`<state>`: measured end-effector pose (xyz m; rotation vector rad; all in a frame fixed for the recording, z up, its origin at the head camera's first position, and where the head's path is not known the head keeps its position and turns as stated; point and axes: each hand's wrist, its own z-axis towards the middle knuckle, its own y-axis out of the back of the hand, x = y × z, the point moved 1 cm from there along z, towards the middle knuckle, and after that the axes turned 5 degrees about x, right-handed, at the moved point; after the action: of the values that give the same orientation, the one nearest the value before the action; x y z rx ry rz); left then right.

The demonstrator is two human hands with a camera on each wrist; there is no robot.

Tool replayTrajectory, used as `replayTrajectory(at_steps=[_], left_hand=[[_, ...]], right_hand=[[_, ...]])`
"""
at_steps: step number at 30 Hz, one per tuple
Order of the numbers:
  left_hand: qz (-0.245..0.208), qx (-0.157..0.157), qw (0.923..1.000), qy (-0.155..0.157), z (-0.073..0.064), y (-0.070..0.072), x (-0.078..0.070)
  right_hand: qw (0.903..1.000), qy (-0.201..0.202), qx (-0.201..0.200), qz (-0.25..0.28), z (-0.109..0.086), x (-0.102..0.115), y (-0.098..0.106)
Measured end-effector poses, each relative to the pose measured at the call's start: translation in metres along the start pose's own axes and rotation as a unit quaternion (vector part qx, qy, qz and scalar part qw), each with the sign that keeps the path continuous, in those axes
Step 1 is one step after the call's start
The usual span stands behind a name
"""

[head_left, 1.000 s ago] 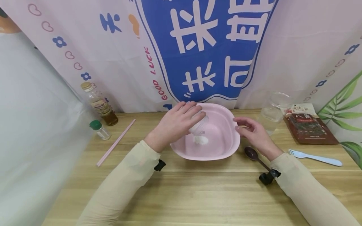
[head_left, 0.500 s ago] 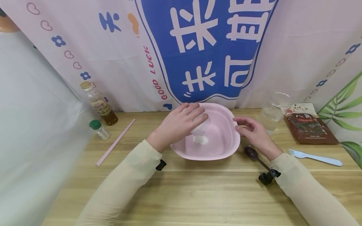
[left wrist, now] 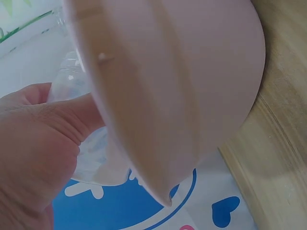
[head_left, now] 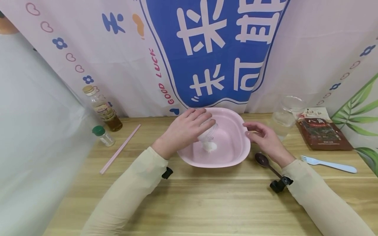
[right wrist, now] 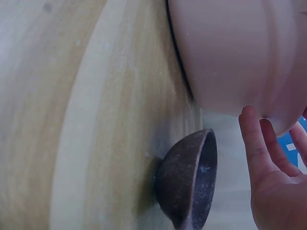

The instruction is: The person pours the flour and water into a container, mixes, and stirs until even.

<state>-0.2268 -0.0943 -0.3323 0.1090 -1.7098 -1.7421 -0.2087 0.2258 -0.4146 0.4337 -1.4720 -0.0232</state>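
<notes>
Head view shows the pink basin's [head_left: 225, 139] inside; right wrist, only its outside.

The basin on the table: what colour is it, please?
The basin is pink, clearest in the head view.

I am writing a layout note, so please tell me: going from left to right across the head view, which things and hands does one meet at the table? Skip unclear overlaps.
Small green-capped jar, pink chopsticks, left hand, pink basin, right hand, clear cup, star anise packet.
</notes>
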Motion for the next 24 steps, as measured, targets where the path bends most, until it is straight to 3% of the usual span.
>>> replayTrajectory(at_steps=[14, 24], left_hand=[[-0.016, 0.019, 0.9996, -0.014, 0.0019, 0.0007, 0.0006], [0.005, 0.018, 0.9996, -0.02, 0.0029, -0.0011, 0.001]], right_hand=[[1.0, -0.003, 0.004, 0.004, -0.0002, -0.0002, 0.0002], [1.0, -0.007, 0.004, 0.004, 0.0006, 0.0018, 0.0007]])
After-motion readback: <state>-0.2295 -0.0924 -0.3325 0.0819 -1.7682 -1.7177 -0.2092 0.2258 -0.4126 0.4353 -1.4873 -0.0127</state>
